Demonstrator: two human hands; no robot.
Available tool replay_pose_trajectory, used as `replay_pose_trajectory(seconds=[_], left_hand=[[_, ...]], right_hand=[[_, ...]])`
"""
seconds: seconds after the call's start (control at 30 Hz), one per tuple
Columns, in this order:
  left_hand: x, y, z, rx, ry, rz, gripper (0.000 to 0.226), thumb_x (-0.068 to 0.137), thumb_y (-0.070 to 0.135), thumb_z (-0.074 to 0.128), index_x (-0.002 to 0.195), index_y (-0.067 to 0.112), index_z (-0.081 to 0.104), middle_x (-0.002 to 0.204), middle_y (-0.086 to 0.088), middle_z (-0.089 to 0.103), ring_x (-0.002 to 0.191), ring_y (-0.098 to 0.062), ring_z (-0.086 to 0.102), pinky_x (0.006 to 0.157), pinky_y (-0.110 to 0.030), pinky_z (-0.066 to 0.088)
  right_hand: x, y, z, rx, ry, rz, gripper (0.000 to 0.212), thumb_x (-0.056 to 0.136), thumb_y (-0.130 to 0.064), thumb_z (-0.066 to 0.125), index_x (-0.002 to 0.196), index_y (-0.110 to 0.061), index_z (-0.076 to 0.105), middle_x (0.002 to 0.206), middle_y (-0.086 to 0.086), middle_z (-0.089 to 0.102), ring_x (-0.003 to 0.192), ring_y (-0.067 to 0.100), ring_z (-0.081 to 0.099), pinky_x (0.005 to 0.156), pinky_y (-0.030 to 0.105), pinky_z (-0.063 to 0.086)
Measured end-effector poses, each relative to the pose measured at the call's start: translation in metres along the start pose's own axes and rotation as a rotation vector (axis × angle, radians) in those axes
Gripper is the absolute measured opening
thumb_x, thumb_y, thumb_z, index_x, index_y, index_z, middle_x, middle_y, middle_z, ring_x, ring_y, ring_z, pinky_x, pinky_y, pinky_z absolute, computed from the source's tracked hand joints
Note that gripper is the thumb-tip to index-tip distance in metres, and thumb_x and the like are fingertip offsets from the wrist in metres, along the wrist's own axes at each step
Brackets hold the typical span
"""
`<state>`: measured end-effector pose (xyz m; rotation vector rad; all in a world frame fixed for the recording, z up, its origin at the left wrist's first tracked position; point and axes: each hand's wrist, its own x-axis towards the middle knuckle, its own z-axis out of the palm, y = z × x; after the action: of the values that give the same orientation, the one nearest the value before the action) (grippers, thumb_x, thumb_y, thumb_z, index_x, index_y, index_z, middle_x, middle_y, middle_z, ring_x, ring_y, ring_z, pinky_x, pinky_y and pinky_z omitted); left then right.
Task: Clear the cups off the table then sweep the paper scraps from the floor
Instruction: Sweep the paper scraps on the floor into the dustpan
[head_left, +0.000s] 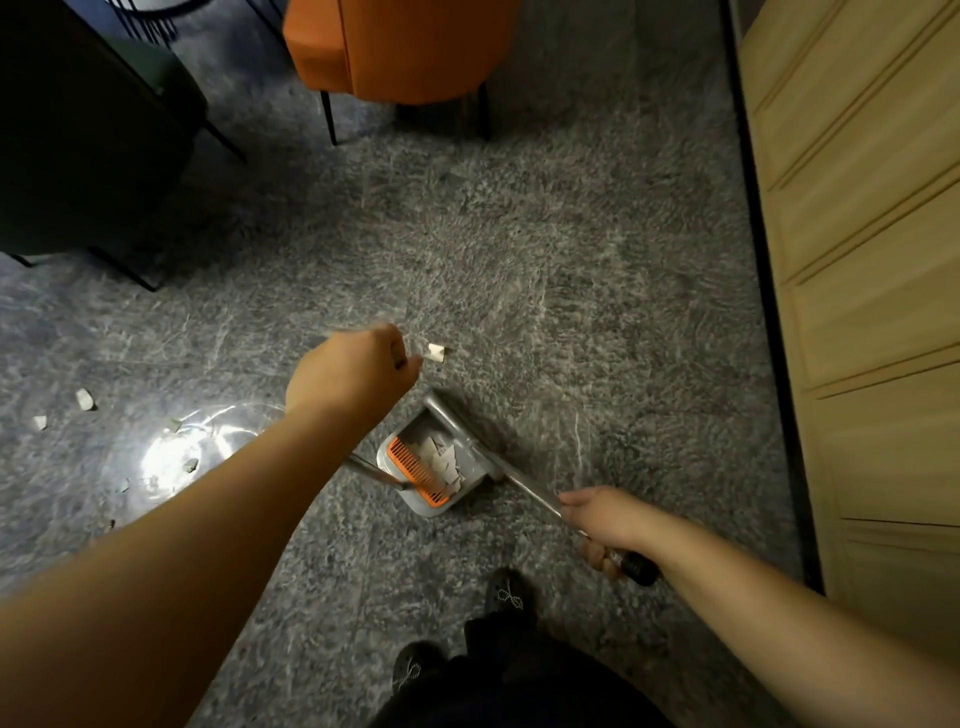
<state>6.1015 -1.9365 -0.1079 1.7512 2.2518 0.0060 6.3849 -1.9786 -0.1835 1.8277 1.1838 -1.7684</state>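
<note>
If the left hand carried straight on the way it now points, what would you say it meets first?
Most likely the white paper scrap just beyond the left hand and its blurred fingers. Depth is unclear from this one view, so the hand may pass above it. Past that, only bare floor shows.

The grey dustpan (441, 462) sat on the floor, its orange comb (418, 470) along the near edge and white paper scraps (441, 460) heaped inside, its long handle (530, 493) slanting off toward four o'clock. One white scrap (436, 352) lay just at its twelve o'clock, and more scraps (84, 399) were strewn well off at nine o'clock.
</note>
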Motion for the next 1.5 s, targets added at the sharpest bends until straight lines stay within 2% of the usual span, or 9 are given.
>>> replay_pose_trajectory(seconds=[0.6,0.7,0.8,0.9,1.03,1.17,1.27,1.37,1.5], left_hand=[[-0.042,-0.121,-0.044,-0.109,0.057,-0.132,0.026,0.092,0.052,0.056,0.087,0.026,0.057,0.071,0.002,0.06,0.062,-0.017,0.055,0.054,-0.029,0.048],[-0.041,-0.149,-0.055,-0.101,0.065,-0.165,0.026,0.092,0.051,0.056,0.087,0.026,0.058,0.072,0.001,0.06,0.063,-0.018,0.056,0.057,-0.031,0.05],[-0.036,-0.173,-0.061,-0.104,0.058,-0.212,0.027,0.091,0.053,0.056,0.089,0.026,0.058,0.072,0.001,0.06,0.065,-0.02,0.058,0.061,-0.035,0.055],[-0.025,-0.191,-0.062,-0.091,0.056,-0.236,0.027,0.091,0.053,0.057,0.09,0.026,0.059,0.073,0.002,0.061,0.066,-0.02,0.058,0.06,-0.034,0.054],[0.0,-0.214,-0.064,-0.071,0.066,-0.277,0.025,0.089,0.053,0.059,0.089,0.028,0.061,0.075,0.003,0.064,0.067,-0.018,0.057,0.053,-0.026,0.043],[0.037,-0.23,-0.072,-0.064,0.031,-0.255,0.023,0.089,0.051,0.061,0.093,0.029,0.062,0.079,0.004,0.066,0.069,-0.016,0.058,0.052,-0.025,0.04],[0.063,-0.237,-0.073,-0.027,0.016,-0.268,0.024,0.088,0.052,0.061,0.093,0.029,0.063,0.074,0.006,0.062,0.066,-0.015,0.056,0.052,-0.024,0.04],[0.084,-0.241,-0.075,-0.004,0.013,-0.281,0.025,0.088,0.055,0.06,0.091,0.03,0.063,0.072,0.005,0.062,0.065,-0.016,0.056,0.054,-0.026,0.044],[0.1,-0.238,-0.079,0.038,0.041,-0.28,0.024,0.087,0.056,0.059,0.086,0.032,0.06,0.064,0.008,0.055,0.058,-0.012,0.05,0.047,-0.021,0.037]], right_hand=[[-0.017,-0.067,0.035,0.244,0.128,-0.044,0.044,0.103,-0.02,0.041,0.147,-0.02,0.035,0.061,0.009,0.049,0.028,0.008,0.038,0.035,0.013,0.032],[-0.005,-0.087,0.035,0.166,0.185,-0.081,0.044,0.102,-0.02,0.043,0.146,-0.017,0.037,0.063,0.01,0.054,0.027,0.008,0.042,0.033,0.014,0.033],[0.008,-0.111,0.029,0.058,0.248,-0.127,0.046,0.101,-0.021,0.046,0.146,-0.015,0.036,0.077,0.012,0.063,0.041,0.011,0.053,0.035,0.016,0.037],[0.025,-0.137,0.015,-0.083,0.295,-0.157,0.049,0.1,-0.021,0.049,0.147,-0.014,0.036,0.111,0.014,0.066,0.066,0.015,0.055,0.046,0.019,0.039],[0.053,-0.179,-0.007,-0.108,0.27,-0.135,0.053,0.1,-0.017,0.048,0.15,-0.018,0.031,0.062,0.01,0.054,0.039,0.016,0.043,0.032,0.014,0.032],[0.082,-0.223,-0.022,-0.166,0.217,-0.104,0.047,0.101,-0.018,0.044,0.146,-0.011,0.032,0.061,0.013,0.05,0.045,0.021,0.044,0.04,0.023,0.035],[0.097,-0.256,-0.027,-0.296,0.208,-0.058,0.042,0.103,-0.024,0.039,0.139,-0.002,0.038,0.084,0.02,0.06,0.066,0.03,0.058,0.059,0.034,0.045],[0.106,-0.277,-0.019,-0.292,0.102,-0.006,0.039,0.105,-0.023,0.036,0.137,-0.002,0.04,0.069,0.015,0.055,0.047,0.022,0.05,0.042,0.023,0.041],[0.106,-0.287,0.006,-0.297,-0.015,0.014,0.037,0.104,-0.021,0.036,0.139,-0.008,0.038,0.062,0.011,0.049,0.046,0.019,0.042,0.04,0.024,0.037]])
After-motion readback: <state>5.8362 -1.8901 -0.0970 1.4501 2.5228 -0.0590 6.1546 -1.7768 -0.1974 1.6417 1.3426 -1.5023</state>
